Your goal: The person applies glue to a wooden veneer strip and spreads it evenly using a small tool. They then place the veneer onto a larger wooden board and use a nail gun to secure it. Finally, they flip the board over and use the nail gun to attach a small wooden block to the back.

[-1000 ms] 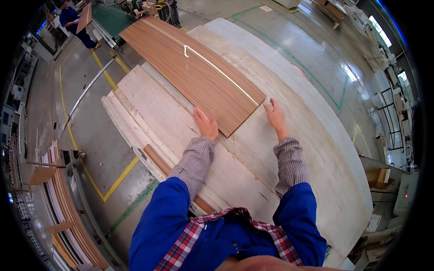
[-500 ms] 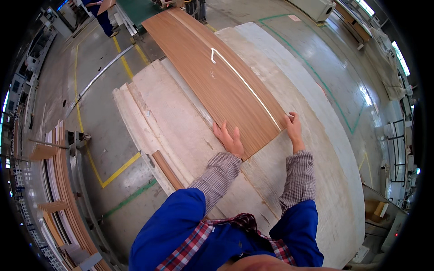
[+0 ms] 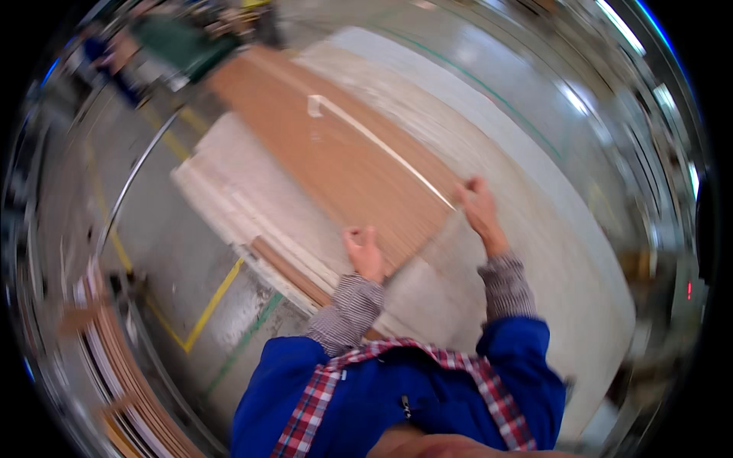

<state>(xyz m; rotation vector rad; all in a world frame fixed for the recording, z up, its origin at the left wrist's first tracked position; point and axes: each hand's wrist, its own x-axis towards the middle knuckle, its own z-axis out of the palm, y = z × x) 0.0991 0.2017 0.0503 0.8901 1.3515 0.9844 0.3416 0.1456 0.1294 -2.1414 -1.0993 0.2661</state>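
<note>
Frame is motion-blurred, so detail is limited.

Long brown wood-veneer sheet (image 3: pixel 347 164) lies flat on top of a stack of pale, whitish boards (image 3: pixel 252 206), running diagonally from the stack's far-left end toward its near-right side. Thin pale stripe with a hooked end (image 3: pixel 366 133) runs along the sheet's surface (tape or glare, can't tell which).

Left hand (image 3: pixel 365 250) sits at the sheet's near end, on its left corner. Fingers curled, partly closed, touching the sheet's edge; blur hides whether it actually pinches it.

Right hand (image 3: pixel 479 208) is at the sheet's near-right corner, fingers bent over the edge where the sheet meets the wide pale panel (image 3: pixel 534 229) beside it. Looks like a light hold on the edge, but can't confirm a firm grip.

Both forearms in grey checked cuffs (image 3: pixel 347 313), blue jacket sleeves (image 3: pixel 527 359) behind them, red plaid collar at the bottom edge.

Narrow brown strip (image 3: pixel 290 271) sticks out along the stack's near-left edge, below the left hand, not touching it.

Grey concrete floor (image 3: pixel 183 252) left of the stack, with a yellow painted line (image 3: pixel 210 305) and a green one just beside it. Stacked brown strips (image 3: pixel 114 366) along the floor's far-left side. Another person in blue (image 3: pixel 103 57) stands well apart near the far-left corner, too blurred to read more.
</note>
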